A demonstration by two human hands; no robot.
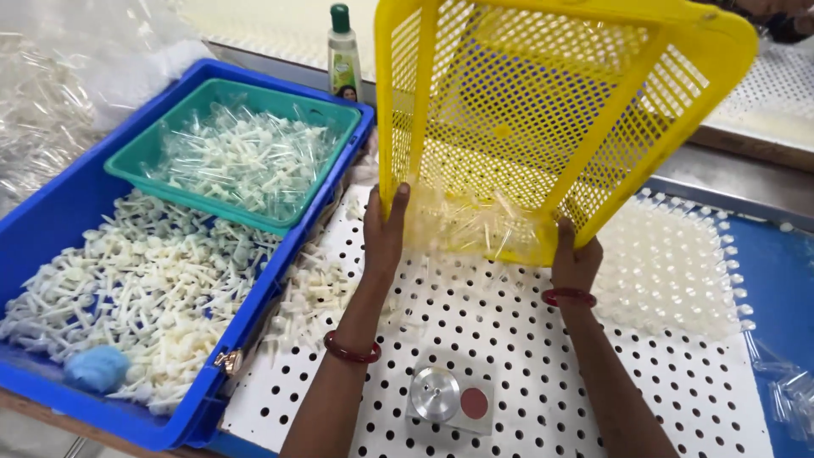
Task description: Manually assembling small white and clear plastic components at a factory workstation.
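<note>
Both hands, left hand (386,233) and right hand (575,259), are clamped on the tilted yellow basket (543,119) above the perforated white board (509,339); clear tubes (475,225) bunch at its lower edge; seemingly none tipped out yet.

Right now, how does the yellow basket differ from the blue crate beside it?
The yellow basket is tipped up on its edge, gripped by the left hand and right hand; the blue crate sits flat, untouched. The basket's walls are pierced all over with holes, while the crate's are solid. The basket holds a few clear tubes at its low end; the crate is heaped with white plastic pieces and carries a teal tray. Both are rectangular plastic bins.
</note>
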